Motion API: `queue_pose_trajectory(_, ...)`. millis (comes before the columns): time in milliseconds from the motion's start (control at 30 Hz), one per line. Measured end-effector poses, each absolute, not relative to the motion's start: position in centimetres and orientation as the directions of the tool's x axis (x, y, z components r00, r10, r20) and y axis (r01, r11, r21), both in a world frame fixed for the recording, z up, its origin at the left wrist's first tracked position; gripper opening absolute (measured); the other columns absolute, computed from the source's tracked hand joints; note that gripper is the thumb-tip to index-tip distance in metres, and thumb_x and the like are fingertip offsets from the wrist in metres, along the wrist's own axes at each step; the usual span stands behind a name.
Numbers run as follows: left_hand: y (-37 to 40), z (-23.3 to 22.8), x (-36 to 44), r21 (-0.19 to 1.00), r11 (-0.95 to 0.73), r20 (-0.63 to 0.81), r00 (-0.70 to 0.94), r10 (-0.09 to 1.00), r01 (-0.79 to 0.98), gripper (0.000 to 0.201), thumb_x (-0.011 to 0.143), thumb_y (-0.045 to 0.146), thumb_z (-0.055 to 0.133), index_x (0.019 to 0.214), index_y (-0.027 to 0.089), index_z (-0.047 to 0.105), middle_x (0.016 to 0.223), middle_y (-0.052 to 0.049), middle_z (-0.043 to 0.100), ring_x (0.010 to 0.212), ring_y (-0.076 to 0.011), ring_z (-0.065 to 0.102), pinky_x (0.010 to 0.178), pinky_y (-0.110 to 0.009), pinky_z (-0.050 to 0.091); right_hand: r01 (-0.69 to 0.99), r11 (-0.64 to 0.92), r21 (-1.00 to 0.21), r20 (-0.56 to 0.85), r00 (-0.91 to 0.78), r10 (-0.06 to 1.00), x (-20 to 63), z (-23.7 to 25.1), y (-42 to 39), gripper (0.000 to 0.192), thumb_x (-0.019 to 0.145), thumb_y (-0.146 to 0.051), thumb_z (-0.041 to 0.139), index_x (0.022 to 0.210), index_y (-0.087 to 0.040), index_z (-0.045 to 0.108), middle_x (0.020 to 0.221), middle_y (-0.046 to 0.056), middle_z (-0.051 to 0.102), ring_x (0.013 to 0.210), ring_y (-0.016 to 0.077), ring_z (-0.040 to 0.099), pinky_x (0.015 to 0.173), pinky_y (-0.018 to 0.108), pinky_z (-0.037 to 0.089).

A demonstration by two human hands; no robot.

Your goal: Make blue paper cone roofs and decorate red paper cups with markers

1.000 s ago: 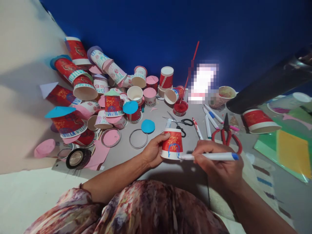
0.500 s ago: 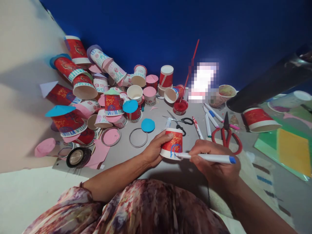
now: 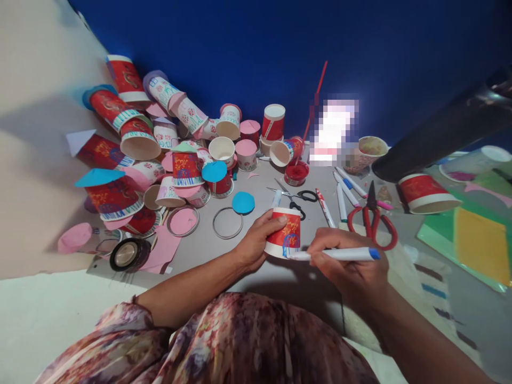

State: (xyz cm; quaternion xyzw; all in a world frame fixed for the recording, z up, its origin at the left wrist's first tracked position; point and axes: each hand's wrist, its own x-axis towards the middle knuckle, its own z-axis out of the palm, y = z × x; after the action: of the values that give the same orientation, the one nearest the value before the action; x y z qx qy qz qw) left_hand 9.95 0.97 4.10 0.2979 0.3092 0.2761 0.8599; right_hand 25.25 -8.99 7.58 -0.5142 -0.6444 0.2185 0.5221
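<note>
My left hand is closed around a red and white paper cup, held upside down with its white rim toward me. Blue lines in an arch shape show on the cup's front. Between the fingers of my right hand is a white marker pen with a blue end, and its tip touches the cup near the white rim. Just beyond the cup lie black-handled scissors and a red marker. A blue paper circle and a metal ring lie left of the cup.
Decorated paper cups are heaped at the left. Several markers and red-handled pliers lie at the right, near coloured sheets. A black tube slants in from the upper right. A red pot stands behind the scissors.
The marker tip has shifted slightly left along the cup's lower edge, with my right hand following. More blue strokes show beneath the arch. My left hand still grips the cup.
</note>
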Motion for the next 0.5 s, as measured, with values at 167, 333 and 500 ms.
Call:
queue_pose_trajectory(167, 0.83, 3.95, 9.94, 0.670, 0.677, -0.359, 0.664, 0.655, -0.305, 0.035, 0.073, 0.034, 0.084, 0.097, 0.012, 0.072, 0.081, -0.004, 0.071, 0.073, -0.0153, 0.065, 0.069, -0.025, 0.054, 0.482, 0.360, -0.799, 0.500, 0.198, 0.843, 25.55, 6.83, -9.18, 0.009, 0.090, -0.015, 0.064, 0.089, -0.023, 0.068, 0.073, -0.003, 0.068, 0.056, 0.0108, 0.061, 0.051, 0.023, 0.044)
queue_pose_trajectory(333, 0.77, 3.64, 9.95, 0.640, 0.703, -0.363, 0.684, 0.633, -0.311, 0.034, 0.073, 0.036, 0.083, 0.095, 0.012, 0.072, 0.079, -0.004, 0.071, 0.071, -0.0155, 0.065, 0.067, -0.026, 0.054, 0.535, 0.352, -0.768, 0.522, 0.205, 0.828, 25.76, 6.79, -9.28, 0.008, 0.091, -0.014, 0.064, 0.088, -0.021, 0.067, 0.071, -0.002, 0.066, 0.054, 0.0103, 0.057, 0.050, 0.023, 0.042)
queue_pose_trajectory(500, 0.88, 3.45, 9.88, 0.634, 0.704, -0.357, 0.687, 0.633, -0.320, 0.033, 0.073, 0.036, 0.082, 0.094, 0.011, 0.073, 0.077, -0.006, 0.071, 0.074, -0.0178, 0.066, 0.070, -0.028, 0.055, 0.482, 0.397, -0.781, 0.504, 0.111, 0.856, 25.59, 7.05, -9.51, 0.012, 0.093, -0.015, 0.059, 0.083, -0.021, 0.064, 0.067, -0.003, 0.062, 0.055, 0.0114, 0.057, 0.052, 0.025, 0.042)
